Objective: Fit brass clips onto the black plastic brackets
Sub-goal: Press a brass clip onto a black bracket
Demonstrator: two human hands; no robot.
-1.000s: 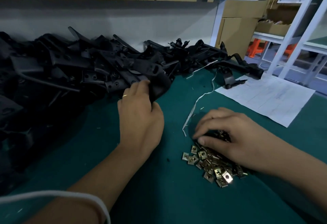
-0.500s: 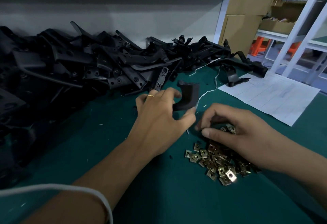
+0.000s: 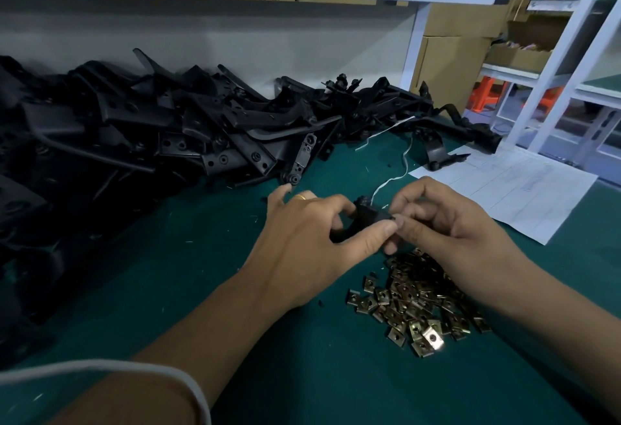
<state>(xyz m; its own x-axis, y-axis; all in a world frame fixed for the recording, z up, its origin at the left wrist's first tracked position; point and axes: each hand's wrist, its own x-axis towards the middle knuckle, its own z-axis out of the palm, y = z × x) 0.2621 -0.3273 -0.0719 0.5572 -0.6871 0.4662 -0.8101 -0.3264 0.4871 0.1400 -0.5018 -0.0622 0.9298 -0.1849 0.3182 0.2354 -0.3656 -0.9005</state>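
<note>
White paper sheet [image 3: 524, 189], loose string [image 3: 398, 169], cardboard boxes [image 3: 453, 65] beyond green bench [image 3: 168, 273]

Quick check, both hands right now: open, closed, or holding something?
Left hand: closed, gripping a small black plastic bracket.
Right hand: fingers pinched against the same bracket; whether a brass clip is between them cannot be told.

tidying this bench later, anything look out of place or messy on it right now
A loose white string trails across the green mat from the pile of black brackets toward the hands, and small pale and dark scraps dot the mat. The brass clips lie in a loose heap, and the white paper sheet sits askew.
</note>
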